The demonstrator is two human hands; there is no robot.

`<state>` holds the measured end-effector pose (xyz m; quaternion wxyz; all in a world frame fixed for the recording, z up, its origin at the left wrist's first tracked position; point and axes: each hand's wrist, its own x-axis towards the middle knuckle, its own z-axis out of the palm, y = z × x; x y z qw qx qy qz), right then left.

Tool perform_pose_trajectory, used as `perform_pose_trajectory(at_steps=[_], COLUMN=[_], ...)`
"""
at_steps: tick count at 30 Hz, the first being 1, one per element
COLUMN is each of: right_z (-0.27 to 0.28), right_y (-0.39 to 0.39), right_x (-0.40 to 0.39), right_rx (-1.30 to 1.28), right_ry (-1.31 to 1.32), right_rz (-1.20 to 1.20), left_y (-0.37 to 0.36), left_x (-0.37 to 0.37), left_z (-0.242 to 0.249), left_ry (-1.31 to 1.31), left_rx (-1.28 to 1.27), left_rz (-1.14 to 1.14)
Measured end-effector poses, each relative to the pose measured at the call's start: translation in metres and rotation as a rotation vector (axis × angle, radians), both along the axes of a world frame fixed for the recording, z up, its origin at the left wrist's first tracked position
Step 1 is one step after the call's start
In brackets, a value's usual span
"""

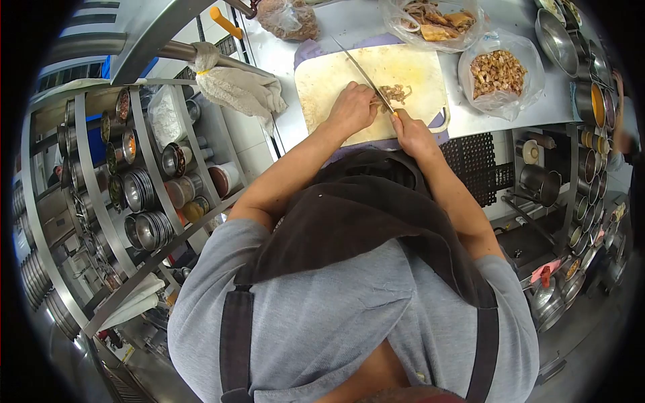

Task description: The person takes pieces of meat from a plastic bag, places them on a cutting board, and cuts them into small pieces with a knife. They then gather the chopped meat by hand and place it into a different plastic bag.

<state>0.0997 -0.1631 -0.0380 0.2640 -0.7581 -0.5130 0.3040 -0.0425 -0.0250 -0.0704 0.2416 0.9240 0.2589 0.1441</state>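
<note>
In the head view, my right hand (415, 137) is wrapped round the handle of a knife (363, 72). Its long blade slants up and left across a pale cutting board (316, 87). My left hand (354, 107), fingers curled, presses on brown meat at the left side of the blade; the part under the fingers is mostly hidden. Cut strips of the meat (396, 92) lie just right of the blade. A purple cloth (310, 50) shows beneath the board.
Right of the board sits a plastic bag of diced brown food (498, 74). Behind it is a bag of larger pieces (440, 23), and a wrapped brown lump (289, 20) is at back left. A towel (238, 84) hangs on a rail. Metal bowls (556, 41) stand at right.
</note>
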Motion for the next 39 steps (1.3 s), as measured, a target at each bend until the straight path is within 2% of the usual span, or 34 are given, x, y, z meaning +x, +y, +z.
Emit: perform_pose_trajectory(at_steps=[5,7,14,16,19,24,31,34,39], right_z=[-0.013,-0.009,-0.020,-0.018,-0.003,0.022,-0.012,-0.005,0.016], right_y=[0.009,0.009,0.009,0.005,-0.007,-0.027,0.014,0.012,0.000], right_x=[0.003,-0.002,0.002,0.003,0.005,0.007,-0.003,-0.001,-0.004], right_rx=[-0.036,-0.103,-0.098,-0.050,-0.016,-0.100,-0.122,-0.089,-0.071], right_ry=[-0.071,-0.048,-0.036,0.058,0.052,0.027,-0.041,0.024,0.050], right_rz=[0.034,0.022,-0.005,-0.057,-0.071,-0.012,0.046,0.012,-0.010], left_y=[0.003,-0.001,-0.003,-0.004,-0.005,-0.001,0.001,-0.003,0.001], left_x=[0.002,-0.001,0.000,-0.003,-0.010,-0.010,-0.006,-0.008,-0.018], left_z=[0.000,-0.001,0.004,0.007,0.010,0.004,0.001,0.004,0.009], left_ry=[-0.009,-0.038,-0.024,-0.001,0.035,0.000,0.029,-0.049,-0.009], left_rx=[0.015,0.025,0.029,0.003,-0.022,-0.045,-0.028,-0.003,-0.065], left_rz=[-0.011,-0.015,-0.015,0.005,0.042,0.048,0.018,0.027,0.050])
